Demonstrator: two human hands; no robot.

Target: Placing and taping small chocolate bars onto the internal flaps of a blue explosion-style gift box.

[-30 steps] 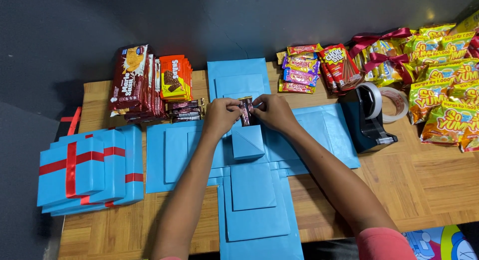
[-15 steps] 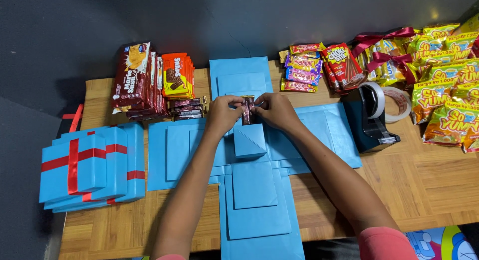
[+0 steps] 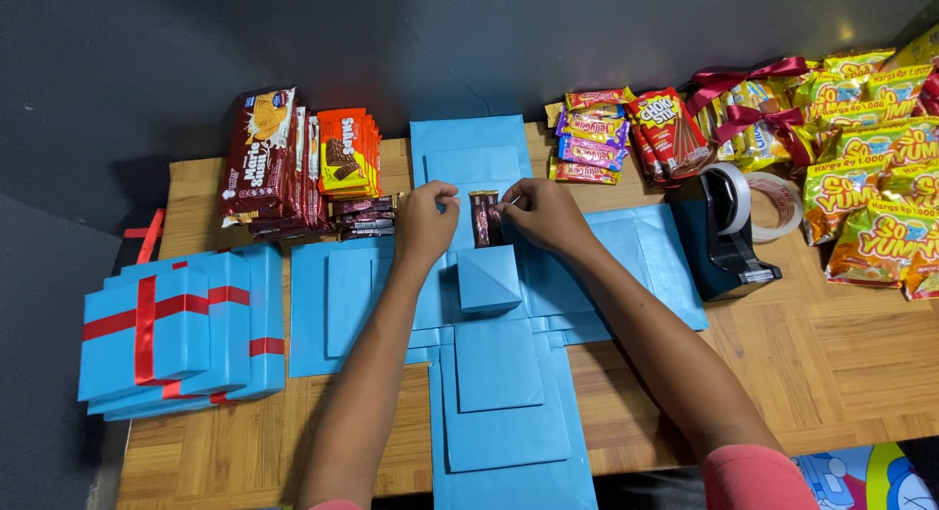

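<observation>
A blue cross of flaps (image 3: 499,373) is laid flat on the counter (image 3: 841,363), with a small blue box (image 3: 487,278) set at its centre. A dark snack bar (image 3: 485,219) is held upright just behind that box, over the far flap. No other snack is seen placed on the flaps; the snack packs (image 3: 293,163) are stacked at the far edge, so the filling is judged barely begun. Finished ribboned boxes (image 3: 181,329) are piled to the left. The right hand (image 3: 543,212) has its fingers (image 3: 508,206) pinched on the bar's edge; the left hand (image 3: 425,221) is curled shut beside it, contact not discernible.
</observation>
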